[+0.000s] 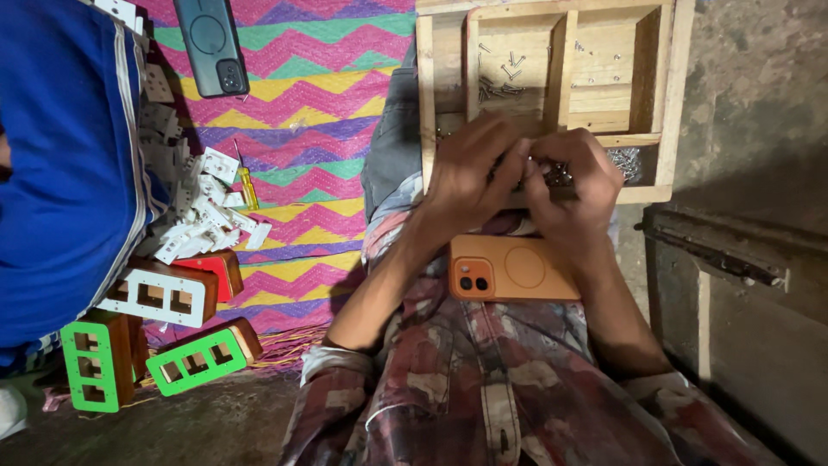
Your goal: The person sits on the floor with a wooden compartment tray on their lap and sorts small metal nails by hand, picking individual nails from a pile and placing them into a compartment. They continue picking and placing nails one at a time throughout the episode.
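We see our left hand (470, 168) and right hand (573, 177) pressed together at the near edge of a wooden tray (664, 103), fingers curled narrow around a small dark metal part (556, 175) that shows between them. Both hands touch it; which one bears it we cannot tell, and its exact kind is too small to make out. The hands rest over the tray's front rail, on our lap.

Just below the wrists an orange phone (515, 269) lies face down on our patterned shirt, touching the right forearm. Beyond the fingers, the tray's inner compartment holds loose screws (504, 78), and a heap of small silvery screws (627, 160) sits in the front right corner, just beside the right hand.

Farther left, a zigzag woven mat (302, 103) covers the floor. On it lie a dark phone (211, 47), a yellow-handled screwdriver (247, 183), and a pile of white switch parts (203, 207). Nearer us stand wooden switch boxes, one with a white faceplate (159, 296) and two with green faceplates (198, 358). A person in blue clothing (60, 155) sits at the far left.
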Action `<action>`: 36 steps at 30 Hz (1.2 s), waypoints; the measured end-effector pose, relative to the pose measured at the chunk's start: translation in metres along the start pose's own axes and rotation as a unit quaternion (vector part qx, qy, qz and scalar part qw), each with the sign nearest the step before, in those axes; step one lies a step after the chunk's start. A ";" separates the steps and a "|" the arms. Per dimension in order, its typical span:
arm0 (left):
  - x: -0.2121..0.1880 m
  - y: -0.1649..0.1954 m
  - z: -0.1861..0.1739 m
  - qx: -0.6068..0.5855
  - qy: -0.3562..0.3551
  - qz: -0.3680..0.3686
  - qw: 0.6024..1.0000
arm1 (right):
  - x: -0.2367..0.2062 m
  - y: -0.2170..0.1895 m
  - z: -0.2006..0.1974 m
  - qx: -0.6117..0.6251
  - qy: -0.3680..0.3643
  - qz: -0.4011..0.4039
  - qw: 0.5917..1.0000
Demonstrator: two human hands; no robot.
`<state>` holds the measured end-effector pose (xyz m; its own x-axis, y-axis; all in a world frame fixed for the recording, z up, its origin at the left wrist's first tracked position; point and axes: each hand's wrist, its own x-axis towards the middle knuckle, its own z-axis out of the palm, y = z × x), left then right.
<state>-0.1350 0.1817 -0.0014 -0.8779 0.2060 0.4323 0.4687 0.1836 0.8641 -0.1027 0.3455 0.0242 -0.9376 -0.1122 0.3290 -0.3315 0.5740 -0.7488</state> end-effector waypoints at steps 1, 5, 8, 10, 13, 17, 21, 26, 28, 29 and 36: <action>-0.001 -0.001 0.000 0.006 0.002 0.000 1.000 | -0.002 0.001 0.000 -0.001 0.001 -0.008 1.000; -0.002 -0.002 0.001 0.014 0.023 -0.013 1.000 | -0.008 0.019 0.004 -0.018 0.028 -0.016 0.999; 0.001 -0.004 0.004 0.063 0.049 -0.022 0.997 | -0.004 0.044 0.007 -0.038 0.083 -0.029 0.995; 0.005 -0.006 0.006 0.113 0.057 -0.016 0.992 | -0.001 0.058 0.003 -0.032 0.134 -0.025 0.990; 0.006 -0.007 0.010 0.158 0.057 -0.053 0.984 | 0.000 0.064 -0.014 -0.119 0.138 -0.018 0.983; 0.004 -0.006 0.009 0.162 0.073 -0.063 0.982 | 0.009 0.058 -0.030 -0.221 0.140 -0.041 0.964; 0.003 -0.005 0.007 0.139 0.116 -0.077 0.981 | 0.015 0.040 -0.032 -0.163 0.159 -0.033 0.973; 0.002 -0.007 0.005 0.036 0.199 -0.116 0.972 | 0.019 0.004 -0.040 -0.106 -0.102 0.072 0.986; 0.002 -0.010 0.006 -0.111 0.225 -0.154 0.956 | 0.017 -0.014 -0.034 -0.207 -0.232 0.010 0.951; 0.001 -0.012 0.005 -0.092 0.224 -0.137 0.960 | 0.017 -0.021 -0.026 -0.254 -0.260 -0.022 0.931; -0.007 -0.014 0.003 -0.078 0.219 -0.131 0.964 | 0.006 -0.033 -0.009 -0.271 -0.299 0.002 0.915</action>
<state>-0.1356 0.1808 -0.0176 -0.9375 -0.2589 0.2325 0.2352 0.0208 0.9717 -0.0961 0.3336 0.0563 -0.8820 -0.4399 -0.1689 -0.3788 0.8751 -0.3011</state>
